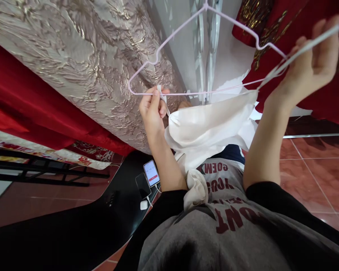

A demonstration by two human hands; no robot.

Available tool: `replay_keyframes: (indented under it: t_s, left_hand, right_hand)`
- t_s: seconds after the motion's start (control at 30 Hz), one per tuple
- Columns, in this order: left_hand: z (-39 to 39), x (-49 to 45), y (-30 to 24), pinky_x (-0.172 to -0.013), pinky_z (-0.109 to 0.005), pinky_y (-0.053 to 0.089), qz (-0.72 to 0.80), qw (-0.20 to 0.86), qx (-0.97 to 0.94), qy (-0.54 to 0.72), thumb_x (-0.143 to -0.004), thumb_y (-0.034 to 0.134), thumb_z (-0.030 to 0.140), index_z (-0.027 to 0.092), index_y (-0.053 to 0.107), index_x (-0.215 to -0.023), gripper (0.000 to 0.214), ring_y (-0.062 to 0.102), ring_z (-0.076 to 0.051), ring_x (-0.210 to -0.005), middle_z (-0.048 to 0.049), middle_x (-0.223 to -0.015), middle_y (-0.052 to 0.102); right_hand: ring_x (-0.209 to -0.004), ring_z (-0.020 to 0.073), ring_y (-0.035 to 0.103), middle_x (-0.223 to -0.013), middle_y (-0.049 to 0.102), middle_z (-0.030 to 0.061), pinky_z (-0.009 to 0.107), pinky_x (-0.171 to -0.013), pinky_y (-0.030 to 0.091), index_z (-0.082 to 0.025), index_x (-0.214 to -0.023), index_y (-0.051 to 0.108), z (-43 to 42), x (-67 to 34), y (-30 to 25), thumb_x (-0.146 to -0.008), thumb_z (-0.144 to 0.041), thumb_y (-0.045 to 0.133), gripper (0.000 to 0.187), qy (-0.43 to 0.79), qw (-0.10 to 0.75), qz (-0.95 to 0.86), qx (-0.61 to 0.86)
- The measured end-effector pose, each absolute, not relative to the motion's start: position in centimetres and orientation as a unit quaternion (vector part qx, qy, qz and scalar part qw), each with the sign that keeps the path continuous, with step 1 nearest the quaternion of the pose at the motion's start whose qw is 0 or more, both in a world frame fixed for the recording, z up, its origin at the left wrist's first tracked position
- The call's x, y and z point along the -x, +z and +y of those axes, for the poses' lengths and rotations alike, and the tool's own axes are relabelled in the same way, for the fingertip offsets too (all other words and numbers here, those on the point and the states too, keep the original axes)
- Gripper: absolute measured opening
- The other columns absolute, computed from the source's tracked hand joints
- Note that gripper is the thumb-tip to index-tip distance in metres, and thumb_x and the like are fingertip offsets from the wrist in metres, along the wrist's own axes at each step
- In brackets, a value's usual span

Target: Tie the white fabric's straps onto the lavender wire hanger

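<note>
White garment [211,124] sits below the lilac hanger [206,92], long axis left-right; hanger apex points to top of view. Left hand [154,105] fingers clamped on left strap [159,89] at hanger bar; right hand [313,62] fingers part-curled, right strap [324,37] across them, can't tell if clamped.

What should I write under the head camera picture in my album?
At a pink hanger, the left hand pinches one strap of a white garment; the right hand stretches another.
</note>
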State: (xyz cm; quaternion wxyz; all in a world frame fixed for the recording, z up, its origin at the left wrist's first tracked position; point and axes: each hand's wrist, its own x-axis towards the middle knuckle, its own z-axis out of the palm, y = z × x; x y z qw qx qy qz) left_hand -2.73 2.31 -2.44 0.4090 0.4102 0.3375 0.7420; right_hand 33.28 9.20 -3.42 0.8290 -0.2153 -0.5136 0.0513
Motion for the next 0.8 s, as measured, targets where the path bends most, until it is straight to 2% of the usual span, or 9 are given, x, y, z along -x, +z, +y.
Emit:
replay_keyframes:
  t_s: [0.03, 0.1, 0.17, 0.23, 0.37, 0.5, 0.57, 0.67, 0.8]
  left_hand:
    - [2.3, 2.6, -2.4, -0.047, -0.03, 0.028, 0.334, 0.404, -0.412, 0.746, -0.105, 0.086, 0.038, 0.025, 0.08, -0.098, 0.016, 0.04, -0.011, -0.05, -0.0062, -0.091, 0.08]
    - [2.2, 2.4, -2.2, -0.046, -0.03, 0.026, 0.332, 0.394, -0.416, 0.749, -0.106, 0.084, 0.03, 0.024, 0.083, -0.097, 0.01, 0.035, -0.01, -0.049, -0.0063, -0.094, 0.081]
    - [2.1, 2.2, -2.3, -0.045, -0.03, 0.027, 0.34, 0.392, -0.418, 0.746, -0.102, 0.085, 0.029, 0.026, 0.086, -0.096, 0.007, 0.036, -0.011, -0.05, -0.0069, -0.099, 0.083]
    - [2.2, 2.2, -2.4, -0.046, -0.03, 0.032, 0.352, 0.401, -0.419, 0.734, -0.099, 0.087, 0.032, 0.028, 0.088, -0.096, 0.006, 0.041, -0.012, -0.052, -0.0081, -0.105, 0.084]
    - [2.3, 2.6, -2.9, -0.049, -0.029, 0.037, 0.347, 0.425, -0.428, 0.718, -0.096, 0.087, 0.033, 0.029, 0.09, -0.1, 0.007, 0.049, -0.013, -0.057, -0.0105, -0.115, 0.084]
    - [2.4, 3.9, -3.3, -0.06, -0.027, 0.05, 0.34, 0.38, -0.396, 0.763, -0.09, 0.087, 0.027, 0.032, 0.088, -0.108, 0.018, 0.068, -0.018, -0.084, -0.0072, -0.132, 0.082]
    - [2.4, 4.8, -3.5, -0.073, -0.026, 0.056, 0.318, 0.341, -0.37, 0.803, -0.092, 0.083, 0.023, 0.032, 0.086, -0.113, 0.023, 0.073, -0.02, -0.107, -0.004, -0.143, 0.079]
    - [2.0, 5.9, -3.6, -0.097, -0.03, 0.06, 0.345, 0.286, -0.347, 0.824, -0.096, 0.074, 0.02, 0.033, 0.081, -0.118, 0.027, 0.067, -0.022, -0.14, 0.0004, -0.155, 0.073]
    - [1.5, 6.3, -3.5, -0.114, -0.035, 0.057, 0.389, 0.238, -0.364, 0.812, -0.092, 0.074, 0.021, 0.029, 0.075, -0.117, 0.027, 0.061, -0.024, -0.152, -0.0047, -0.161, 0.07]
  right_hand:
    - [-0.143, 0.0201, 0.072, -0.145, 0.076, -0.0039, 0.041, -0.122, 0.057, -0.037, -0.139, 0.078, 8.3, -33.6, -4.2, -0.105, -0.043, 0.069, 0.035, 0.051, 0.843, -0.482, 0.231]
    - [-0.113, 0.0162, 0.081, -0.123, 0.082, -0.0026, 0.038, -0.106, 0.064, -0.033, -0.126, 0.082, 6.2, -33.0, -4.7, -0.105, -0.052, 0.072, 0.03, 0.055, 0.863, -0.438, 0.247]
    - [-0.087, 0.0168, 0.079, -0.1, 0.083, -0.0008, 0.037, -0.083, 0.065, -0.029, -0.108, 0.085, 4.6, -31.1, -4.0, -0.1, -0.056, 0.079, 0.029, 0.051, 0.867, -0.433, 0.243]
    - [-0.075, 0.0198, 0.075, -0.088, 0.082, 0.0027, 0.04, -0.072, 0.064, -0.026, -0.089, 0.085, 3.7, -28.5, -2.8, -0.093, -0.053, 0.086, 0.027, 0.056, 0.849, -0.469, 0.236]
    - [-0.095, 0.0298, 0.082, -0.097, 0.086, 0.0069, 0.054, -0.095, 0.069, -0.029, -0.092, 0.087, 3.4, -24.9, -1.7, -0.086, -0.047, 0.094, 0.02, 0.151, 0.681, -0.643, 0.316]
    - [-0.113, 0.0325, 0.08, -0.11, 0.086, 0.0057, 0.061, -0.12, 0.059, -0.033, -0.096, 0.084, 3.4, -24.8, -2.1, -0.088, -0.056, 0.09, 0.025, 0.161, 0.594, -0.689, 0.383]
    - [-0.115, 0.0333, 0.079, -0.112, 0.086, 0.0057, 0.062, -0.121, 0.059, -0.032, -0.096, 0.083, 3.2, -25.2, -2.1, -0.088, -0.059, 0.089, 0.028, 0.152, 0.591, -0.687, 0.394]
    - [-0.117, 0.0339, 0.079, -0.113, 0.086, 0.0054, 0.063, -0.12, 0.06, -0.031, -0.097, 0.083, 2.8, -25.7, -1.9, -0.091, -0.061, 0.085, 0.03, 0.144, 0.586, -0.689, 0.401]
    - [-0.118, 0.0338, 0.079, -0.117, 0.087, 0.0051, 0.062, -0.121, 0.06, -0.031, -0.099, 0.082, 2.6, -25.9, -1.7, -0.095, -0.063, 0.08, 0.033, 0.136, 0.578, -0.694, 0.407]
